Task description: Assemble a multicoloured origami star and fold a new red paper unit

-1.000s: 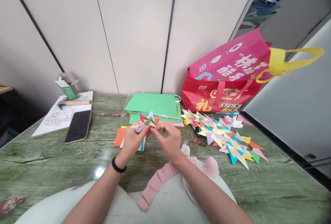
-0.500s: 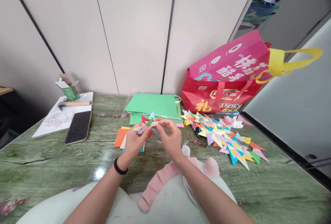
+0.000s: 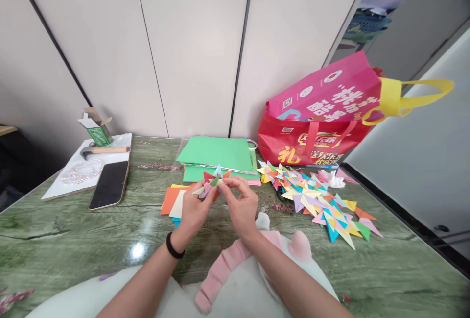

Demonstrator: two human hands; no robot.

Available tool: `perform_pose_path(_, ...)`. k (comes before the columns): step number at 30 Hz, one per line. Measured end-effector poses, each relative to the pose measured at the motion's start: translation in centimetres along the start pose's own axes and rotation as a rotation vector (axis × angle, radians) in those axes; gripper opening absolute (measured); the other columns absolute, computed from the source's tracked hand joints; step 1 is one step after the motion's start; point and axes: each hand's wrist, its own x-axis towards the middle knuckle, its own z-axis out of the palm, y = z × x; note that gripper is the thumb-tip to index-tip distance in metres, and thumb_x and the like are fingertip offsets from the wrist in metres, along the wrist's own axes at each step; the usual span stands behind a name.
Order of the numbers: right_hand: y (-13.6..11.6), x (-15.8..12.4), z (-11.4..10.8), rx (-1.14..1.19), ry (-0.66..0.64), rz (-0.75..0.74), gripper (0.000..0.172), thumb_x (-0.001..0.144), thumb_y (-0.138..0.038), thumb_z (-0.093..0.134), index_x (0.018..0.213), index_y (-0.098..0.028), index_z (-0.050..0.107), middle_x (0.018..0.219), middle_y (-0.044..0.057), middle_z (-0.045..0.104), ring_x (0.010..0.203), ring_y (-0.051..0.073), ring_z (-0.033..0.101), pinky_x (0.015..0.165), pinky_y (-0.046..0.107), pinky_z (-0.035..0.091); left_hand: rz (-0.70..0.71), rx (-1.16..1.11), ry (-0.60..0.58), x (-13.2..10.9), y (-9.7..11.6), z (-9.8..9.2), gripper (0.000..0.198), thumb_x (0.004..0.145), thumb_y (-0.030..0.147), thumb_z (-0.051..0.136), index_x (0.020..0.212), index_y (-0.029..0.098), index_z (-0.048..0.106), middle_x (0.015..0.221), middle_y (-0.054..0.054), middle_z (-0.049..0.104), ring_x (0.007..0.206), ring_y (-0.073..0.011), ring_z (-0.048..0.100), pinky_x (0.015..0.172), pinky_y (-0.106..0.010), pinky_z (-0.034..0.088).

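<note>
Both hands pinch one multicoloured origami paper star (image 3: 216,179), held up over the table at the centre. My left hand (image 3: 194,210), with a black band at the wrist, grips its left side near a cream point and a purple one. The fingertips of my right hand (image 3: 240,203) are closed on its right side and partly cover the cream and green folds there. Red, light blue and orange points stick out above the fingers. Loose coloured paper squares (image 3: 169,201) lie just behind and left of my left hand.
Green paper sheets (image 3: 216,154) lie at the back. Folded paper stars (image 3: 330,210) are heaped on the right, before a red gift bag (image 3: 282,136). A phone (image 3: 109,185), hammer (image 3: 106,150) and small box (image 3: 98,134) sit left. A plush toy (image 3: 235,288) fills the front.
My right fingertips have moved inward to the star's middle, and the cream strip they held out to the right now looks folded or tucked in. The view has tilted slightly.
</note>
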Motion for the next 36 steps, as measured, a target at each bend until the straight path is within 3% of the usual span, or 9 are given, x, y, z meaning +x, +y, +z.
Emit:
perform_pose_path(10, 0.1, -0.1, 0.1, -0.034, -0.024, 0.071, 0.008, 0.070, -0.028, 0.064, 0.071, -0.020, 0.066, 0.078, 0.003, 0.065, 0.085, 0.020, 0.057, 0.082, 0.034, 0.043, 0.015, 0.048, 0.026, -0.3, -0.1, 0.3, 0.025, 0.074, 0.032, 0.058, 0.056, 0.018, 0.047, 0.050, 0.006, 0.043, 0.048, -0.0085, 0.036, 0.047, -0.019, 0.028)
perform_pose_path(16, 0.1, 0.0, -0.1, -0.068, -0.088, 0.053, 0.008, 0.074, -0.028, 0.060, 0.072, -0.021, 0.063, 0.074, 0.001, 0.064, 0.078, 0.018, 0.057, 0.076, 0.031, 0.043, 0.062, 0.115, 0.041, -0.3, -0.6, 0.4, 0.022, 0.075, 0.029, 0.058, 0.057, 0.019, 0.050, 0.050, 0.005, 0.047, 0.046, -0.0088, 0.037, 0.047, -0.019, 0.028)
perform_pose_path(21, 0.1, 0.0, 0.0, -0.102, -0.055, 0.028, 0.006, 0.073, -0.024, 0.061, 0.070, -0.020, 0.062, 0.082, 0.003, 0.060, 0.083, 0.018, 0.055, 0.080, 0.031, 0.041, 0.098, 0.172, 0.053, -0.4, -1.1, 0.4, 0.014, 0.075, 0.027, 0.058, 0.063, 0.020, 0.055, 0.053, 0.004, 0.053, 0.047, -0.0099, 0.042, 0.048, -0.020, 0.031)
perform_pose_path(29, 0.7, 0.0, -0.3, -0.220, -0.021, -0.205, 0.003, 0.074, -0.025, 0.064, 0.071, -0.025, 0.065, 0.075, 0.001, 0.064, 0.086, 0.020, 0.052, 0.083, 0.037, 0.037, 0.144, 0.233, 0.076, -0.5, -1.6, 0.4, 0.014, 0.078, 0.026, 0.055, 0.065, 0.020, 0.054, 0.052, 0.005, 0.050, 0.045, -0.0091, 0.041, 0.048, -0.019, 0.031)
perform_pose_path(36, 1.2, 0.5, -0.6, -0.306, -0.075, -0.194, 0.007, 0.076, -0.029, 0.063, 0.070, -0.025, 0.065, 0.077, 0.001, 0.066, 0.093, 0.022, 0.051, 0.088, 0.040, 0.033, 0.061, 0.152, 0.023, -0.1, -0.7, 0.3, 0.021, 0.076, 0.028, 0.055, 0.059, 0.018, 0.048, 0.050, 0.006, 0.045, 0.047, -0.0083, 0.039, 0.047, -0.019, 0.030)
